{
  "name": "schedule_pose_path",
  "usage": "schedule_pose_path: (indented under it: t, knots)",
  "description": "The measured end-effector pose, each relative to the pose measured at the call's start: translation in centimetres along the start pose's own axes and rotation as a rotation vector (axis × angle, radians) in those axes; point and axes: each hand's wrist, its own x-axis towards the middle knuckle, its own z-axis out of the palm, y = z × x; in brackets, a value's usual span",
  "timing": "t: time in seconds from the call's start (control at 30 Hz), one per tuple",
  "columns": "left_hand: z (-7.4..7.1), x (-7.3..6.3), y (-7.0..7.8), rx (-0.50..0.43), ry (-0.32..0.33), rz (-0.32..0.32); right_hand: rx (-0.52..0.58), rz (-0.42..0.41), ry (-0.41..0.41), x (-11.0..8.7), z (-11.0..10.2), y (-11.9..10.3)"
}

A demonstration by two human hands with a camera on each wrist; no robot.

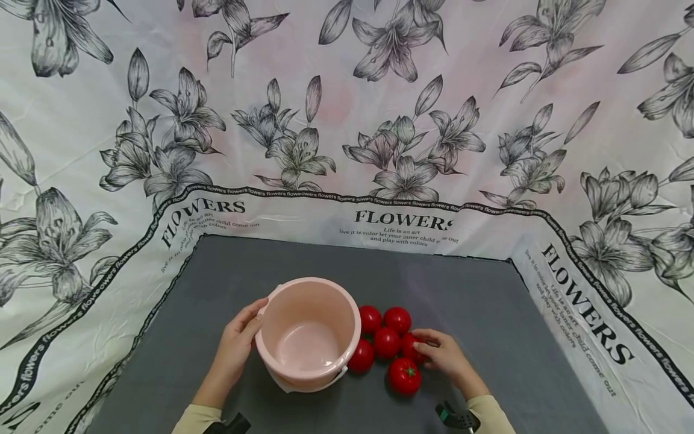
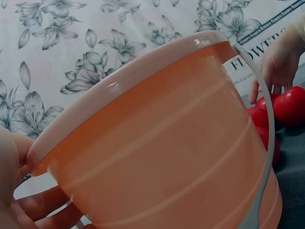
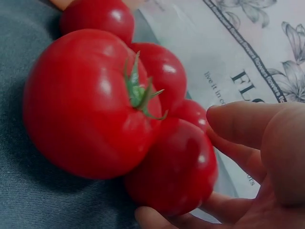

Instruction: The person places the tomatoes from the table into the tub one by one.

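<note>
A pale pink bucket [image 1: 309, 380] stands on the grey table, tilted slightly toward me, its inside showing bare. My left hand [image 1: 241, 337] grips its left rim, and the left wrist view shows fingers [image 2: 45, 202] beneath the rim [image 2: 112, 88]. Right of the bucket, several red tomatoes [image 1: 387, 343] lie in a cluster. My right hand [image 1: 444, 355] curls its thumb and fingers around the rightmost tomato [image 3: 174, 167], which still sits among the others. Nearest me is a larger tomato [image 3: 86, 105] with a green stem.
The grey tabletop [image 1: 461, 289] extends behind and beside the bucket and tomatoes. A white cloth printed with flowers [image 1: 401, 150] hangs behind and along the sides. The bucket's white handle [image 2: 269, 109] hangs down against its side.
</note>
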Motion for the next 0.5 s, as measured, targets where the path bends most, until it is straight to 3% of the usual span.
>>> schedule_pose_path:
  t: [0.5]
  knots:
    - [-0.07, 0.07, -0.29, -0.008, 0.010, -0.008, -0.033, 0.009, 0.032, 0.66, 0.46, 0.34]
